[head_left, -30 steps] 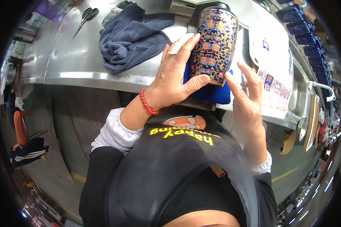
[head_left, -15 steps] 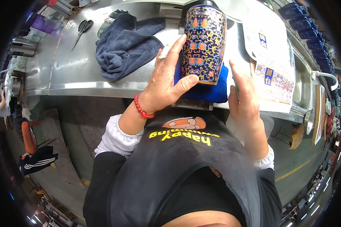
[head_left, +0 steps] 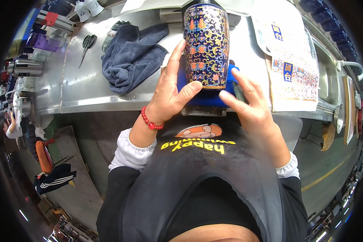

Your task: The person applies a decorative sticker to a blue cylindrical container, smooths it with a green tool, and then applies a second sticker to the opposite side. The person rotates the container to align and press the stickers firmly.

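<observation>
Now we steady the patterned vase, its long axis running near to far; our left hand cups its left side, our right hand pinches a small dark piece by its base.

Dark blue vase with orange-and-gold floral scrollwork, bright blue pad beneath, grey-blue towel

i stand at a long steel workbench; grey concrete floor below me, yellow line at right.
</observation>
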`<state>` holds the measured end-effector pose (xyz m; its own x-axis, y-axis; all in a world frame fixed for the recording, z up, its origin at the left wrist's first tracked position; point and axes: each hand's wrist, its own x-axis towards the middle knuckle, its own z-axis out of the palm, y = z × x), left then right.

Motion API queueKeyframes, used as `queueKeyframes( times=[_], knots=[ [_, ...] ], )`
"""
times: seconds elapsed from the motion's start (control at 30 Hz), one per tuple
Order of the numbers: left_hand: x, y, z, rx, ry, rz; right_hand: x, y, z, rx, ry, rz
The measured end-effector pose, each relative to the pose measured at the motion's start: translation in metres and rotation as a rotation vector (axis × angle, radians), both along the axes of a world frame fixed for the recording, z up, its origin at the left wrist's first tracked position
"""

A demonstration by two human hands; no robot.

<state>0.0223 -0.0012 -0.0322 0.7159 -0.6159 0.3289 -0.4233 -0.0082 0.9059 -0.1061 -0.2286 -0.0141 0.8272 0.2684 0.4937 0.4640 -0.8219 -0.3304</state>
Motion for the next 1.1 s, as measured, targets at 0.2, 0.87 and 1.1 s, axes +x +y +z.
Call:
queueKeyframes(
  times=[0.2, 0.87, 1.1],
  knots=[
    [-0.001, 0.004, -0.002, -0.042, 0.038, 0.010, 0.000, -0.002, -0.004, 0.022, -0.010, 0.010],
    [0.000, 0.014, -0.017, 0.008, 0.063, -0.063, 0.018, 0.023, 0.028, -0.124, 0.024, -0.024],
    [0.001, 0.012, -0.024, -0.029, 0.009, -0.046, 0.025, 0.029, 0.037, -0.162, 0.036, 0.001]
  ],
)
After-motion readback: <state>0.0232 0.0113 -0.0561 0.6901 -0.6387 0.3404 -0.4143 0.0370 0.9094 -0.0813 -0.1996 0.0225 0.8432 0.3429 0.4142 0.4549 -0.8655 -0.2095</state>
